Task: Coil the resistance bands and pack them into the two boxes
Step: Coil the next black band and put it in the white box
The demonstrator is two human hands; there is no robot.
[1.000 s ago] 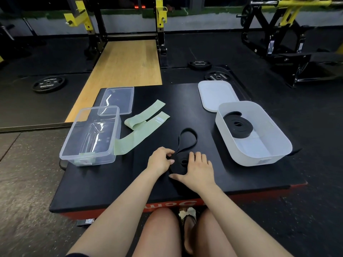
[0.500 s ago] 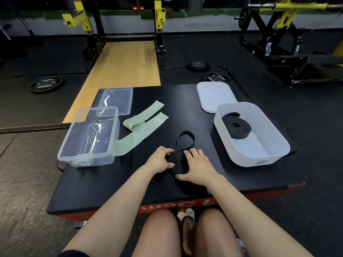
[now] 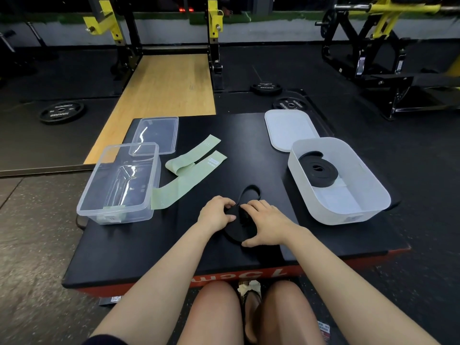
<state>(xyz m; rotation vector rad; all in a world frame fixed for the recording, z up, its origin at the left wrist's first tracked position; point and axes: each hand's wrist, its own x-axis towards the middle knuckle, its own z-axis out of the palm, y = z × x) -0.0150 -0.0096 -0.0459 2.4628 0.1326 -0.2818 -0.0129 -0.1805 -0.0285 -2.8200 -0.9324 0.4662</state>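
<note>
A black resistance band [image 3: 239,227] lies partly coiled on the black platform [image 3: 149,245], a short loop of its loose end reaching away from me. My left hand [image 3: 217,215] grips the coil's left side with curled fingers. My right hand [image 3: 263,222] curls round its right side, thumb at the near edge. A white box [image 3: 368,192] at the right holds another coiled black band [image 3: 319,170]. A clear box [image 3: 117,212] stands at the left. Two pale green bands [image 3: 189,170] lie flat between the clear box and my hands.
A clear lid [image 3: 156,134] lies behind the clear box and a white lid [image 3: 288,128] behind the white box. Weight plates [image 3: 61,112] lie on the dark gym floor. A wooden lifting platform [image 3: 164,95] and yellow-black racks stand beyond. My knees are below the platform's red front edge.
Both hands have turned the coil, taking in more band. The loose loop beyond my fingers has grown shorter, and my right hand has curled further round the coil.
</note>
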